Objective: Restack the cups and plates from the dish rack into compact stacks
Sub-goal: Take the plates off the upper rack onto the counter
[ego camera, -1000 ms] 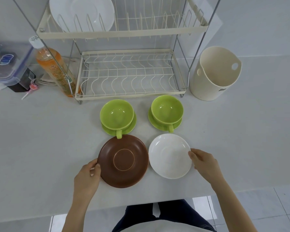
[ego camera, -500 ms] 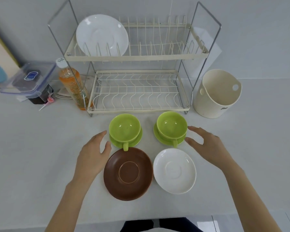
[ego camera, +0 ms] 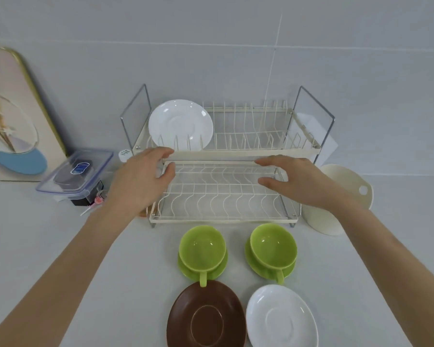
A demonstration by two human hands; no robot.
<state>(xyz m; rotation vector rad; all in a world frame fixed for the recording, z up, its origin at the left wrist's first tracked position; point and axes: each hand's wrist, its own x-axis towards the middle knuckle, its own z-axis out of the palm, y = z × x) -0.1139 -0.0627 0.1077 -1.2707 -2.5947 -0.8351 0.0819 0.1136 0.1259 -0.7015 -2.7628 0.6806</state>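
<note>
A two-tier wire dish rack [ego camera: 236,154] stands at the back of the counter. One white plate [ego camera: 181,123] stands upright at the left of its top tier; the lower tier holds nothing. Two green cups sit on green saucers, the left cup [ego camera: 202,247] and the right cup [ego camera: 273,246], in front of the rack. Nearer me lie a brown plate [ego camera: 206,316] and a white plate [ego camera: 282,319]. My left hand [ego camera: 140,179] and my right hand [ego camera: 293,179] hover in front of the rack, fingers loosely spread, holding nothing.
A cream bucket [ego camera: 336,199] stands right of the rack. Left of it are a clear lidded box [ego camera: 75,171] on a dark object, a bottle cap [ego camera: 124,154] behind my left hand, and a framed picture [ego camera: 13,116] leaning on the tiled wall.
Both hands left the brown and white plates and rose forward to the rack. The view tilted up, showing more of the wall.
</note>
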